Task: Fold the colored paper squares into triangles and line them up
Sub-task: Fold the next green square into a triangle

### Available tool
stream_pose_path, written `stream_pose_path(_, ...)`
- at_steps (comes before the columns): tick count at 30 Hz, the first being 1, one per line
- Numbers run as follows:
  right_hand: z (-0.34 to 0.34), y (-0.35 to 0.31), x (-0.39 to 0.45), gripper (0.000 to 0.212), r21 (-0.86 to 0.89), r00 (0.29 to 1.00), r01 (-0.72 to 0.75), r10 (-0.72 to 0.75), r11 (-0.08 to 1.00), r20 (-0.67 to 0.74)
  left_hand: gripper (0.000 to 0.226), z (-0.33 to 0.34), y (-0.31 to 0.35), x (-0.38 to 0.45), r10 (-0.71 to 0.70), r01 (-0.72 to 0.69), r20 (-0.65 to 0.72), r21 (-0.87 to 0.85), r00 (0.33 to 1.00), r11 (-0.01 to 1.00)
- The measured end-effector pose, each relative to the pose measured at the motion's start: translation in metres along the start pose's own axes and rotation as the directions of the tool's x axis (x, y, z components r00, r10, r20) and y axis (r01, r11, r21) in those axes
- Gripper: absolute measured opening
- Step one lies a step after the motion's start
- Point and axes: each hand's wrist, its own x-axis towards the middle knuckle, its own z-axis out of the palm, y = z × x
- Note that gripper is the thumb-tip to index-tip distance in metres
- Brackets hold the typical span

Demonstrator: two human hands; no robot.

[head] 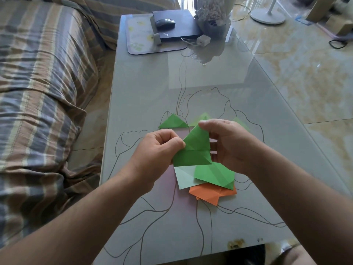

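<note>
A green paper, partly folded, is held above the table between both hands. My left hand pinches its left edge and my right hand pinches its top corner. Beyond the hands, a dark green folded triangle lies on the table, with a light green triangle beside it and another light green one partly hidden by my right hand. Below the hands lies a pile: a green sheet, a pale green sheet and orange paper.
The glass table carries a line drawing. At its far end sit a black box with a mouse, a white charger and a vase. A striped sofa runs along the left.
</note>
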Motion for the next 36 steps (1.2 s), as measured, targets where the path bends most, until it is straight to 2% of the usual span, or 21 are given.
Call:
stream_pose_path(1, 0.001, 0.001, -0.001, 0.013, -0.008, 1.000, 0.027, -0.027, 1.000, -0.005, 0.017, 0.000, 0.000, 0.000, -0.008, 0.008, 0.015, 0.000, 1.000, 1.000)
stream_pose_path(3, 0.002, 0.001, -0.002, 0.026, -0.004, 0.997, 0.069, -0.069, 0.998, 0.018, 0.011, 0.001, 0.000, -0.001, -0.038, 0.039, 0.047, -0.007, 0.998, 0.999)
stream_pose_path(4, 0.003, 0.001, -0.004, 0.033, -0.003, 0.996, 0.082, -0.082, 0.997, 0.041, 0.016, 0.002, 0.001, -0.001, -0.044, 0.045, 0.049, -0.013, 0.998, 0.999)
stream_pose_path(6, 0.007, 0.005, -0.005, 0.037, -0.047, 0.990, 0.122, -0.118, 0.991, 0.083, 0.023, 0.002, 0.001, 0.000, -0.042, 0.043, 0.028, -0.037, 0.999, 0.998)
stream_pose_path(9, 0.013, 0.011, -0.007, 0.038, -0.103, 0.980, 0.175, -0.163, 0.979, 0.113, 0.014, 0.001, 0.002, 0.001, -0.062, 0.060, -0.032, -0.062, 0.998, 0.996)
stream_pose_path(18, 0.013, 0.008, -0.006, 0.041, -0.076, 0.988, 0.143, -0.137, 0.987, 0.077, 0.016, 0.000, -0.002, 0.001, -0.044, 0.044, -0.084, 0.001, 0.996, 0.999)
stream_pose_path(21, 0.014, 0.009, -0.007, 0.040, -0.084, 0.988, 0.146, -0.140, 0.986, 0.073, 0.012, -0.001, -0.002, 0.000, -0.013, 0.015, -0.057, 0.039, 0.998, 0.999)
stream_pose_path(27, 0.009, 0.004, -0.005, 0.039, -0.048, 0.990, 0.142, -0.141, 0.989, 0.019, 0.019, -0.004, -0.002, 0.000, -0.010, 0.014, -0.029, 0.131, 1.000, 0.991)
stream_pose_path(36, 0.006, 0.002, -0.005, 0.030, -0.026, 0.988, 0.152, -0.153, 0.988, -0.023, 0.017, -0.003, 0.001, -0.002, -0.021, 0.020, 0.003, 0.161, 1.000, 0.987)
